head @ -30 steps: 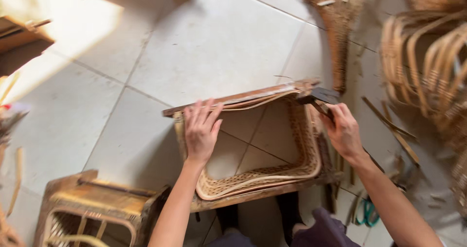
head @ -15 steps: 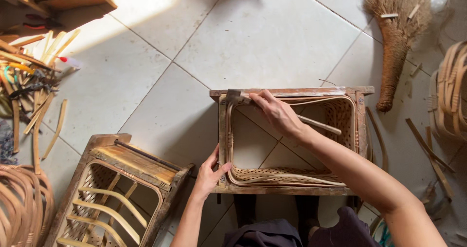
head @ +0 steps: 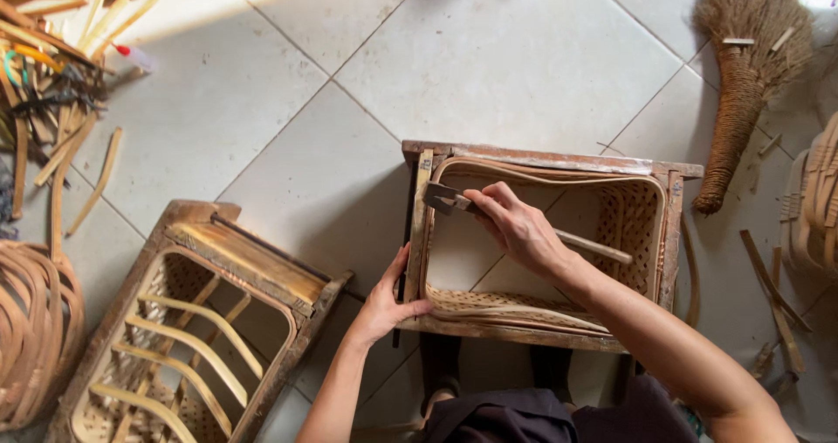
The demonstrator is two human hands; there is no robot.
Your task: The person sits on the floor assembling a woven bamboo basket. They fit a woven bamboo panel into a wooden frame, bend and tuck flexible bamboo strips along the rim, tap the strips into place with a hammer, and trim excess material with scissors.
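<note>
A rectangular wooden frame (head: pixel 541 158) with a woven rattan basket fitted inside it stands on the tiled floor in front of me. My left hand (head: pixel 384 299) grips the frame's near left corner, thumb on the top edge. My right hand (head: pixel 517 225) reaches over the basket and holds a small hammer (head: pixel 447 199) by its wooden handle. The hammer's metal head rests close to the rattan rim at the frame's left side. The handle's end sticks out to the right past my wrist.
A second wooden frame with a slatted basket (head: pixel 205 321) lies at the lower left. Rattan hoops (head: pixel 35 329) and loose strips (head: pixel 61 85) are at the far left. A straw broom (head: pixel 742 68) lies upper right, more rattan rings (head: pixel 816 199) at the right edge.
The view has swung left then settled. My right hand with the hammer moved from the frame's right corner to its left side. My left hand shifted from the far edge to the near left corner.
</note>
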